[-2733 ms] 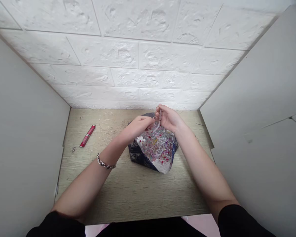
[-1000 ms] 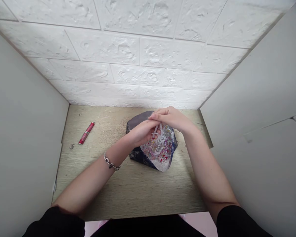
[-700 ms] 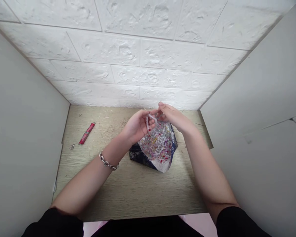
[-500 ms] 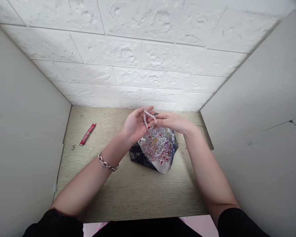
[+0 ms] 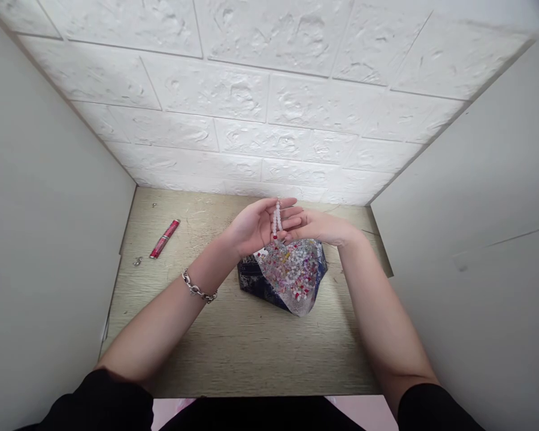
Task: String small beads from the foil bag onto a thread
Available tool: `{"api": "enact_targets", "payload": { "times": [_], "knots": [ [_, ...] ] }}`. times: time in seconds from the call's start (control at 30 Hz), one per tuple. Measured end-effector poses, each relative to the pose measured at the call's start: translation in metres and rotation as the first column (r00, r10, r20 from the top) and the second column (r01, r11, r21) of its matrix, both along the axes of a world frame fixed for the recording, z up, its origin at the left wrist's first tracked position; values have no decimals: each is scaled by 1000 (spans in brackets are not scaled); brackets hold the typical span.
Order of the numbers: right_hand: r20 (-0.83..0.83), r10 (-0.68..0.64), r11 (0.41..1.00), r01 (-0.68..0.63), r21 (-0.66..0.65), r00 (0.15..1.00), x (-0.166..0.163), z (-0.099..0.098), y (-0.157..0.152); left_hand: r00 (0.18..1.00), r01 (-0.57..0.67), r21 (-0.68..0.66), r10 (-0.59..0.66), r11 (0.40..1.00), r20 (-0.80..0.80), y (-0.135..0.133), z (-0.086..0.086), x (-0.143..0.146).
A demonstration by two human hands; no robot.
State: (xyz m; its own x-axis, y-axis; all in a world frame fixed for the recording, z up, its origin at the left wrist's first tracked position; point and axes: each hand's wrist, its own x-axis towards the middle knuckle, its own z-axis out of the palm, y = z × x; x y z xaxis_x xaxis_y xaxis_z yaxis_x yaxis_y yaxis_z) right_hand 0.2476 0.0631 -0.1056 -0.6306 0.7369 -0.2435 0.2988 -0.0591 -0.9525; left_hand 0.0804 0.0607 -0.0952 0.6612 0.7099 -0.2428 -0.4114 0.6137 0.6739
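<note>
A beaded bracelet (image 5: 275, 222) of white beads with a red bead low on it hangs as a narrow loop in front of my left palm. My left hand (image 5: 257, 228), palm up, pinches its top between thumb and index finger, the other fingers stretched to the right. My right hand (image 5: 327, 228) comes from the right with thumb and fingertips closed near the loop's lower end; its fingertips are partly hidden by the left fingers. Directly below both hands lies an open dark blue and silver bag (image 5: 263, 287), its silvery inside covered with loose mixed beads (image 5: 291, 269).
A red stick-shaped packet (image 5: 164, 239) lies at the left of the wooden table (image 5: 260, 353). Small metal pieces (image 5: 137, 261) lie beside it. A white brick-pattern wall (image 5: 242, 131) stands behind, with grey panels on both sides. A chain bracelet (image 5: 198, 290) circles my left wrist.
The bead loop has gone from a wide triangle to a narrow hanging shape. My left fingers have stretched further right, and my right hand sits slightly lower. The view has shifted a little.
</note>
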Motion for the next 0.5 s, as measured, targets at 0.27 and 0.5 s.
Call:
{"api": "enact_targets", "payload": {
  "times": [0.27,0.5],
  "knots": [
    [207,109,991,-124,59,972,7,13,-4,972,33,141,2,989,-237,6,-6,-4],
    [285,79,992,-102,69,955,17,22,-7,926,48,223,40,974,-375,12,-8,-10]
  ]
}}
